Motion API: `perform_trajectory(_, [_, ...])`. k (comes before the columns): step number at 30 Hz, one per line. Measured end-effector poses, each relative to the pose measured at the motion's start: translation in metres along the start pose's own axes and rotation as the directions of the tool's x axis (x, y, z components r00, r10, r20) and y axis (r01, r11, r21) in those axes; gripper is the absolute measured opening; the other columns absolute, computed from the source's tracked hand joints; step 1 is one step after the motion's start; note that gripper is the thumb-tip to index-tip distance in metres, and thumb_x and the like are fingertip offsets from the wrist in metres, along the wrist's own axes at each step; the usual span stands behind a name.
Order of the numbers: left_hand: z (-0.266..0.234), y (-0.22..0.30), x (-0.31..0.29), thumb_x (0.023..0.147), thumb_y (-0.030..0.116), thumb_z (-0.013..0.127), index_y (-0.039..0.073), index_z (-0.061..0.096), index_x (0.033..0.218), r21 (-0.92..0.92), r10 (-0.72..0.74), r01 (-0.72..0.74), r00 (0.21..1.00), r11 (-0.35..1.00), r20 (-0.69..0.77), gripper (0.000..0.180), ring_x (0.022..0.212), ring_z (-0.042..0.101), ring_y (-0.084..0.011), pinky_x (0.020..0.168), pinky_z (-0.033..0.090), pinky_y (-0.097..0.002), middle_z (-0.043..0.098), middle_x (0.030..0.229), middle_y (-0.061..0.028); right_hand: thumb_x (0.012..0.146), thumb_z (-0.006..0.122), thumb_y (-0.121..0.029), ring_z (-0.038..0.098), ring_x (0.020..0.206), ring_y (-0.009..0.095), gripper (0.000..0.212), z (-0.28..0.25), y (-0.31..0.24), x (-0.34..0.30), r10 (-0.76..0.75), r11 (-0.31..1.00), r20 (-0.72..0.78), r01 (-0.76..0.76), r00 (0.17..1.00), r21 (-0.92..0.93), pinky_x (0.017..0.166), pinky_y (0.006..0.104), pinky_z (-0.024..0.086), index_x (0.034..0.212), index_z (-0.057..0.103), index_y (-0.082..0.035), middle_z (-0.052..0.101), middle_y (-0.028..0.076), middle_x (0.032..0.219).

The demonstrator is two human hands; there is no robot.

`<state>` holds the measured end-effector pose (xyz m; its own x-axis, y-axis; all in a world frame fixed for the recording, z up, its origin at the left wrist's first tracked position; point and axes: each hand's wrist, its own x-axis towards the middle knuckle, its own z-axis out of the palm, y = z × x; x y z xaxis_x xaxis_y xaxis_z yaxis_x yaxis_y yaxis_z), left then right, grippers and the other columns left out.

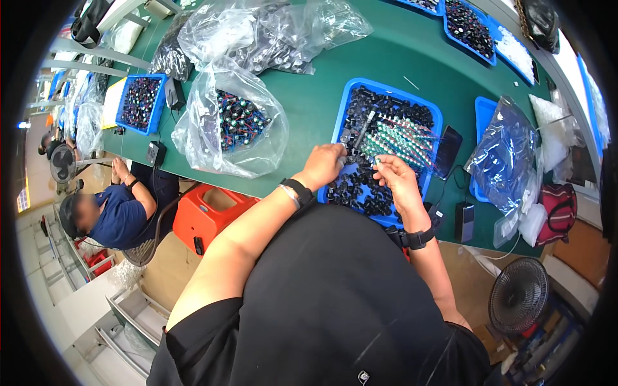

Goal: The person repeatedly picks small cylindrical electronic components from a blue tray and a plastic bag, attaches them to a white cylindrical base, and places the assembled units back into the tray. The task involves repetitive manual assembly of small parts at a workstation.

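In front of me a blue tray [438,122] holds many small black parts [394,103]. On top of them lies a bundle of wired parts [402,141], with green and silvery ends and red and dark wires. My left hand [324,166] is at the tray's left edge with its fingers curled together; what they hold, if anything, is hidden. Over the near half of the tray, my right hand [398,179] pinches a small light-coloured piece [377,162] between thumb and fingertips. That piece is too small to make out exactly.
An open clear bag [261,157] of similar wired parts lies left of the tray, before larger plastic bags [257,35]. To the right are a dark phone [449,151] and a bagged blue tray [481,116]. A co-worker [129,202] sits left, beyond a red stool [206,222].
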<state>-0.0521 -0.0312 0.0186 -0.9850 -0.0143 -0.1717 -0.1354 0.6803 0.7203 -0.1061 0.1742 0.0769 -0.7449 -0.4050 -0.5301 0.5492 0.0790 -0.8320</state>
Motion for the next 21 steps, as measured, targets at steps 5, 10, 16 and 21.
perform_trajectory(5, [-0.040, 0.034, 0.008, 0.089, 0.006, 0.054, -0.003, 0.057, 0.111, -0.801, -0.277, 0.417, 0.905, 0.430, 0.323, 0.024, 0.092, 0.061, -0.0171, 0.082, 0.050, -0.0306, 0.062, 0.101, -0.0090, 0.088, 0.061, -0.011, 0.059, 0.076, 0.011, 0.020, 0.010, -0.017, -0.003, -0.033, 0.997, 0.103, 0.027, 0.994, 0.066, 0.065, 0.0223, 0.045, 0.105, 0.058, -0.001, 0.063, 0.007, 0.089])
perform_trajectory(10, [-0.064, 0.061, 0.000, 0.086, 0.008, 0.064, -0.003, 0.057, 0.110, -0.872, -0.141, 0.391, 0.920, 0.296, 0.365, 0.028, 0.094, 0.061, -0.0161, 0.085, 0.049, -0.0264, 0.062, 0.100, -0.0079, 0.090, 0.058, -0.011, 0.061, 0.080, 0.012, 0.017, 0.019, -0.029, -0.007, -0.091, 0.988, 0.131, 0.074, 0.987, 0.133, 0.072, 0.0249, 0.050, 0.104, 0.058, -0.001, 0.062, 0.006, 0.087])
perform_trajectory(16, [-0.063, 0.070, -0.011, 0.088, 0.008, 0.060, -0.003, 0.056, 0.112, -0.895, -0.181, 0.371, 0.925, 0.248, 0.334, 0.027, 0.093, 0.061, -0.0164, 0.085, 0.049, -0.0272, 0.062, 0.101, -0.0087, 0.090, 0.058, -0.012, 0.060, 0.079, 0.012, 0.018, 0.026, -0.034, -0.008, -0.069, 0.987, 0.162, 0.044, 0.984, 0.157, 0.071, 0.0243, 0.049, 0.104, 0.058, -0.001, 0.062, 0.006, 0.088])
perform_trajectory(21, [-0.061, 0.072, -0.014, 0.088, 0.007, 0.059, -0.003, 0.053, 0.118, -0.916, -0.171, 0.299, 0.950, 0.267, 0.260, 0.032, 0.092, 0.061, -0.0157, 0.084, 0.050, -0.0281, 0.061, 0.101, -0.0083, 0.090, 0.059, -0.011, 0.060, 0.078, 0.011, 0.017, 0.024, -0.028, -0.006, -0.066, 0.986, 0.123, 0.045, 0.990, 0.163, 0.069, 0.0234, 0.048, 0.103, 0.058, -0.001, 0.063, 0.006, 0.089])
